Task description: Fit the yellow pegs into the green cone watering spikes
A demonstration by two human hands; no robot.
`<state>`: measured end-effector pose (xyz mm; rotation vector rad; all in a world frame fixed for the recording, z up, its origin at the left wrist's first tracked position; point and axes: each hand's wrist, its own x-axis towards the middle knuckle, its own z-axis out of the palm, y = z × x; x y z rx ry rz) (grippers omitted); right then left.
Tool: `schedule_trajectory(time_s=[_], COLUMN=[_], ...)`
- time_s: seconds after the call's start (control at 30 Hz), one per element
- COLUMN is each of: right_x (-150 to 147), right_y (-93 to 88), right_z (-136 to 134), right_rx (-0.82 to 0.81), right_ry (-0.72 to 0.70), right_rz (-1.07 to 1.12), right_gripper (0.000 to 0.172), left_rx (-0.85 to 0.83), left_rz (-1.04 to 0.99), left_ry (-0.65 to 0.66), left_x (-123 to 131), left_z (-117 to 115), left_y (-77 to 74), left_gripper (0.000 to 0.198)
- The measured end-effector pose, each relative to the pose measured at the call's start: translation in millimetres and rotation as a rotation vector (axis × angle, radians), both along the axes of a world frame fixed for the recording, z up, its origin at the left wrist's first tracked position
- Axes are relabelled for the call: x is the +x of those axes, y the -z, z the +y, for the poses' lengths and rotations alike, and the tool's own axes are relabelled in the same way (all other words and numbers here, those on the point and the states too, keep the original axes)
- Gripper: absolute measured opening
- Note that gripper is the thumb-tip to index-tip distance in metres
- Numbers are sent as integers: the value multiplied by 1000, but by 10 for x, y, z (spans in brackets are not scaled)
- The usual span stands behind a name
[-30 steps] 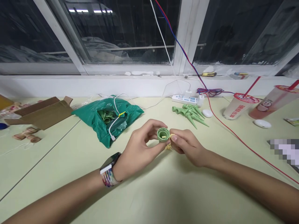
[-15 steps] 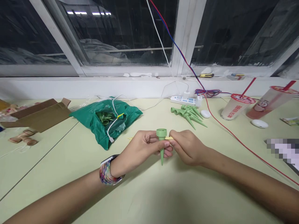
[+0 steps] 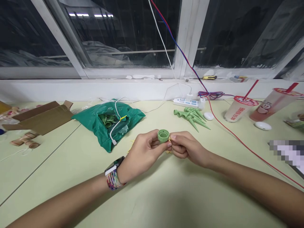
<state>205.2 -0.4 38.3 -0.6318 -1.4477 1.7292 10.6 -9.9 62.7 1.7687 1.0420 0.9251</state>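
The green cup-ended piece (image 3: 163,136) sits between thumb and fingers of the left hand (image 3: 142,150), its open mouth tilted towards the wearer — presumably so the inside can be seen. That grip seems meant to steady it while the right hand (image 3: 190,147), just beside its rim, pinches a small yellow piece (image 3: 169,138) at its side. Beyond, green spikes (image 3: 193,117) lie heaped on the worktop (image 3: 152,202) — probably for easy reach — and a green bag (image 3: 92,125) gapes, showing more.
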Motion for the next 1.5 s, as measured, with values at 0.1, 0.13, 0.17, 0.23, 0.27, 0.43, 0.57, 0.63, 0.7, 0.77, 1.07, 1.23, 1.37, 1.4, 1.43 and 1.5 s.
schedule_trajectory(time_s=[0.1,0.13,0.17,0.23,0.27,0.43,0.57,0.63,0.7,0.77,1.07,1.23,1.37,1.4,1.43,1.5], right_x=[-18,-21,-21,-17,-12,28,34,32,37,53,99,68,15,4,-3,0], right_y=[-28,-36,-42,-52,-55,-82,-61,-23,17,36,-41,-70,-80,-77,-73,-62], right_z=[19,24,29,38,43,51,62,83,107,123,70,12,-2,3,12,34], right_rx=[-130,-152,-167,-177,-183,-258,-240,-148,-34,57,198,238,220,206,195,180], right_ry=[-47,-51,-52,-49,-49,-102,-93,-49,-21,-14,20,76,114,114,109,91], right_rz=[53,54,51,46,42,25,31,28,10,-40,-189,-221,-194,-183,-175,-170], right_gripper=[44,42,41,40,39,40,44,46,48,46,45,45,45,46,46,46], left_rx=[80,102,120,152,171,404,424,256,71,-84,-289,-285,-271,-265,-264,-273], left_rz=[40,56,71,103,124,261,278,227,148,47,-136,-114,-80,-72,-69,-72], left_ry=[-24,-30,-34,-31,-25,-14,4,-2,11,67,174,164,149,150,157,184], left_x=[-16,-18,-20,-24,-27,-65,-88,-79,-62,-43,-25,-30,-16,-16,-19,-37], left_z=[0,3,7,16,18,2,14,38,62,77,78,85,95,103,112,135], left_y=[32,38,43,50,53,59,19,-30,-86,-131,-101,-76,-58,-51,-44,-37], left_gripper=[20,19,18,17,17,10,7,17,24,24,25,28,32,33,33,34])
